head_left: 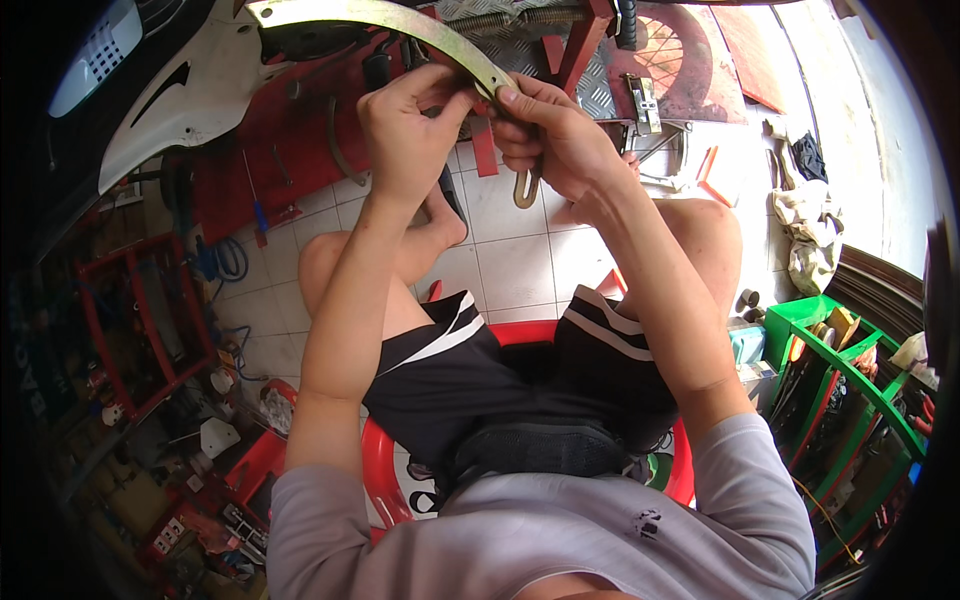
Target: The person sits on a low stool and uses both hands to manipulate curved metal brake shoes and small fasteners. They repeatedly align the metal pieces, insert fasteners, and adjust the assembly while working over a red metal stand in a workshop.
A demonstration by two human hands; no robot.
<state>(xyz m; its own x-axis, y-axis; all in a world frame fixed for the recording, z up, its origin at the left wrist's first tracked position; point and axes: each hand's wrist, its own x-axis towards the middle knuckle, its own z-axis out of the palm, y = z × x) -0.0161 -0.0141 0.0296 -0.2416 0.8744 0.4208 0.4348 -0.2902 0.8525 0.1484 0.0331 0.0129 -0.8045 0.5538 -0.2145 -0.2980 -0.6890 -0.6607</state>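
Observation:
A long curved metal strip (400,18) with holes along it, pale and brassy, arcs from the upper left down toward the middle. My right hand (565,145) is closed round its lower part, thumb on top near a hole. Below those fingers the strip's slotted end (526,190) sticks out. Close by, my left hand (415,130) has thumb and fingers pinched together at the strip's edge. Whatever is between those fingertips is too small or hidden to make out.
White and black vehicle bodywork (195,90) stands at the upper left above a red platform (230,190). A blue-handled screwdriver (260,216) lies there. Left is a red metal frame (145,320); right, a green rack (850,345). I sit on a red seat (380,470).

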